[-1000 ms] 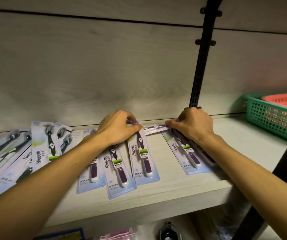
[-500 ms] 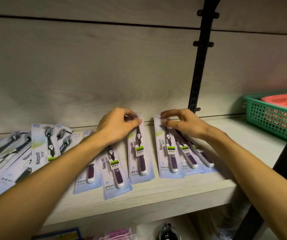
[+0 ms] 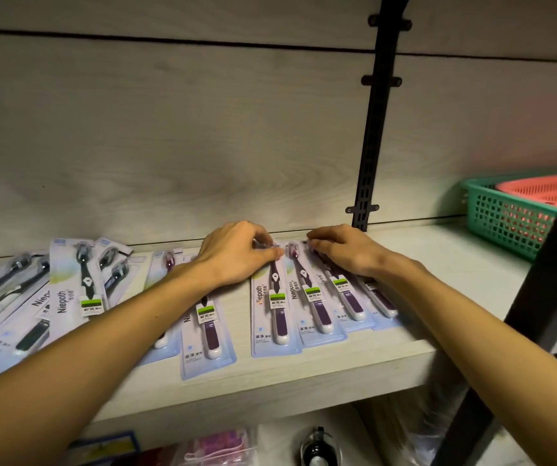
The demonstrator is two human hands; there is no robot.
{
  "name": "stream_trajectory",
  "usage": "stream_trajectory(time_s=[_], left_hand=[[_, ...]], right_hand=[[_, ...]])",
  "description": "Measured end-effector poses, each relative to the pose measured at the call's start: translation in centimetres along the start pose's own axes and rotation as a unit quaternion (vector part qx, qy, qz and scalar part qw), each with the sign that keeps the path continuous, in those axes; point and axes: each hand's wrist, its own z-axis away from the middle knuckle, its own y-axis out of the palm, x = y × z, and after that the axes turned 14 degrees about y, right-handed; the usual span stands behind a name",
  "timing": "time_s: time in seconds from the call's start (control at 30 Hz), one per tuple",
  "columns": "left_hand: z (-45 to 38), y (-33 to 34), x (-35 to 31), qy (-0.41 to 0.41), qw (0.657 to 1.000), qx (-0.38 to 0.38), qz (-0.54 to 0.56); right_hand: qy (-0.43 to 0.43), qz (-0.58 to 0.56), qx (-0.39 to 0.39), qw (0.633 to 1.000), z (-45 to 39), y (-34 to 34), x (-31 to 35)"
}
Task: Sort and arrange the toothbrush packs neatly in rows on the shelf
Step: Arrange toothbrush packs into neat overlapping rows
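Shelf: pale wood-grain board (image 3: 304,368) with a matching back panel; a black slotted upright (image 3: 366,196) runs up the back wall right of centre.
Far-left heap: black-handled toothbrush packs (image 3: 79,280) lie fanned and overlapping at mixed angles, some tilted well off the row direction. I judge this part unsorted.
Centre-left packs: two purple-handled packs (image 3: 208,331) lie side by side, partly under the left forearm, their lower ends stepped rather than level.
Left hand (image 3: 236,253): fingers curled over the top end of a purple pack (image 3: 275,314), thumb tip pressed against its upper edge. It looks like a pinch on the pack's head, though the fingertips are hidden.
Right-hand row: three or four purple packs (image 3: 317,307) overlap like shingles just beside the left hand's pack, handles pointing toward the shelf front.
Right hand (image 3: 347,253): lies flat-ish on the tops of those packs, fingers lightly bent and pressing down. Whether any finger hooks an edge I cannot tell.
Far right: green basket (image 3: 505,227) with a red basket (image 3: 539,190) nested inside, well apart from the packs.
Progress: the purple group is close to a tidy row. Levelling its ends and sorting the black heap appear to remain, so roughly half done.
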Motion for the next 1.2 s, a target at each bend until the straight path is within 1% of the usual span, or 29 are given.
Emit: stream_trajectory(time_s=[0.07,0.17,0.23,0.33,0.43,0.5,0.57,0.7,0.77,0.83,0.87,0.93,0.97,1.0,1.07,1.1,1.13,1.2], left_hand=[[-0.2,0.0,-0.5,-0.013,1.0,0.023,0.003],[-0.8,-0.3,-1.2,-0.005,0.999,0.041,-0.031],[-1.2,-0.3,-1.6,-0.006,0.998,0.052,-0.043],[-1.3,0.6,-2.1,-0.015,0.996,0.083,-0.012],[-1.2,1.7,-2.9,0.005,0.997,0.07,0.03],[-1.4,2.3,-3.3,-0.003,0.996,0.078,0.04],[-1.3,2.9,-4.0,-0.013,0.996,0.087,0.023],[-1.2,3.3,-5.4,-0.034,0.998,0.056,0.009],[-1.3,3.4,-5.9,-0.035,0.997,0.062,0.009],[-1.4,3.4,-6.0,-0.03,0.996,0.089,0.008],[-1.6,3.3,-5.8,-0.033,0.993,0.11,0.021],[-1.8,2.3,-5.3,-0.042,0.985,0.134,0.101],[-1.7,1.5,-4.8,-0.047,0.982,0.124,0.135],[-1.5,0.4,-4.1,-0.048,0.985,0.103,0.134],[-0.7,-1.7,-1.9,-0.059,0.995,0.057,0.053],[0.0,-2.6,-0.8,-0.076,0.996,0.05,0.007],[0.9,-3.3,0.2,-0.1,0.993,0.055,-0.027],[3.0,-4.0,1.7,-0.142,0.985,0.075,-0.06]], right_hand=[[-0.005,0.016,0.0,1.0,0.3,0.1,0.1],[-0.011,0.037,-0.004,0.999,0.8,-0.2,0.4],[-0.008,0.016,-0.004,1.0,1.2,-0.3,0.5],[0.001,-0.028,0.017,0.999,1.4,-0.4,0.5],[-0.013,-0.055,0.012,0.998,1.2,-0.3,0.0],[-0.018,-0.067,0.009,0.998,0.9,-0.2,0.0],[-0.012,-0.08,-0.001,0.997,0.7,-0.3,-0.2],[0.003,-0.101,-0.029,0.994,0.8,-0.5,-0.4],[0.014,-0.11,-0.041,0.993,0.9,-0.8,-0.3],[0.02,-0.107,-0.054,0.993,1.0,-0.8,-0.1],[0.02,-0.106,-0.06,0.992,1.0,-0.8,0.0],[0.016,-0.105,-0.061,0.992,1.2,-0.8,0.2],[0.014,-0.103,-0.062,0.993,1.2,-0.8,0.3],[0.008,-0.098,-0.065,0.993,1.1,-0.7,0.4],[-0.012,-0.089,-0.057,0.994,1.1,-0.4,0.6],[-0.021,-0.087,-0.039,0.995,1.2,-0.2,0.8],[-0.031,-0.082,-0.016,0.996,1.3,0.1,1.0],[-0.043,-0.078,0.032,0.995,1.6,0.6,1.6]])
